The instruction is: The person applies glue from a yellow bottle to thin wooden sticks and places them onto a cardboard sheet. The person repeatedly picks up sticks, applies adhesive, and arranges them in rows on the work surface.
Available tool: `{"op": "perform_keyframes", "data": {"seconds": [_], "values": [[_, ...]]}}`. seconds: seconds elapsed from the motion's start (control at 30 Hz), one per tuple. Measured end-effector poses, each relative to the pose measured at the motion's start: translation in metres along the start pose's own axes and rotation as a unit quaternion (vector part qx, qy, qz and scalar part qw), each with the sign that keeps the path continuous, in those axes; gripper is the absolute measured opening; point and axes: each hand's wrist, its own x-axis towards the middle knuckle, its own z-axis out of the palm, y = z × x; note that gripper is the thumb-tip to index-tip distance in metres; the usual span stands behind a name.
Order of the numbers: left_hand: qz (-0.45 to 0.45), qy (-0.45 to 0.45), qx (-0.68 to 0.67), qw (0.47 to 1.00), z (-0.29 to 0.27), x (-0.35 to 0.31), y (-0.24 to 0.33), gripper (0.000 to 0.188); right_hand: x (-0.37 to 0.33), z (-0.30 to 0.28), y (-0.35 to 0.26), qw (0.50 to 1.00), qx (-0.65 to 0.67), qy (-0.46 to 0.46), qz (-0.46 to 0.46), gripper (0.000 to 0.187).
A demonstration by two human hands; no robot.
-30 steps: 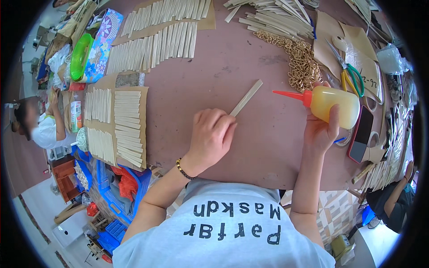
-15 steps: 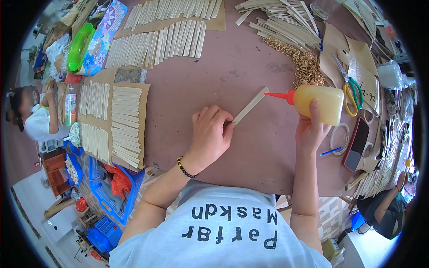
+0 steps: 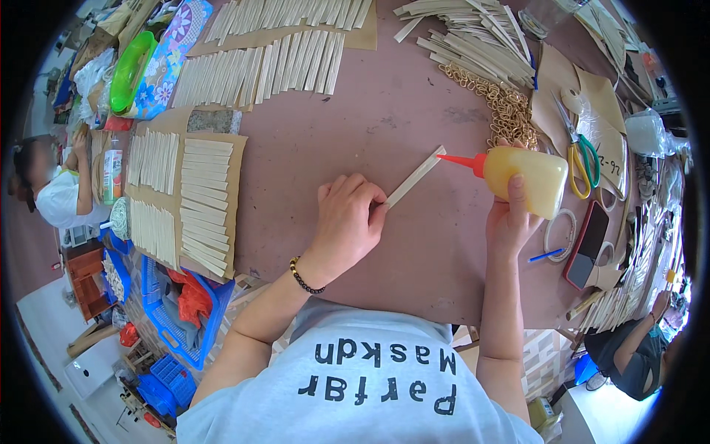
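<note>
My left hand [image 3: 350, 214] is closed on the near end of a pale flat strip [image 3: 416, 177], pinching it just above the brown table. The strip slants up to the right. In my right hand [image 3: 512, 211] is a squeeze bottle of yellowish glue [image 3: 526, 177], tilted so that its red nozzle [image 3: 462, 163] points left. The nozzle's tip is at the strip's far end; whether it touches cannot be made out. Behind the bottle lies a heap of gold-coloured metal rings [image 3: 510, 111]. A loose pile of similar strips [image 3: 481, 48] lies farther back.
Rows of strips [image 3: 205, 200] lie on brown card at the left, with more rows [image 3: 296, 66] at the back. Scissors [image 3: 579, 152], a phone [image 3: 588, 244] and a blue pen [image 3: 546, 255] lie at the right. A blue basket [image 3: 174, 333] stands below the table's left edge. Other people sit at both sides.
The glue bottle in my right hand has tipped slightly, its base end lower. My left hand and the strip have hardly moved. The whole view has shifted a little.
</note>
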Motion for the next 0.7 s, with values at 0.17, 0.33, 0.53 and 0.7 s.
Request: {"op": "perform_keyframes", "data": {"seconds": [0.17,0.33,0.53,0.7], "values": [[0.002,-0.001,0.003,1.000,0.000,0.000,-0.001,0.006,-0.004,0.002,0.000,1.000,0.013,0.012,0.013,0.049],[0.008,-0.002,0.003,1.000,0.000,0.001,-0.002,0.006,-0.014,0.005,-0.001,0.999,0.018,-0.002,0.032,0.049],[0.014,-0.001,0.007,1.000,0.000,0.000,-0.002,0.007,-0.021,0.007,0.000,0.999,0.011,-0.007,0.048,0.049],[0.016,-0.012,0.012,1.000,0.001,-0.002,-0.004,0.006,-0.039,0.012,0.001,0.997,0.024,-0.047,0.062,0.050]]}}
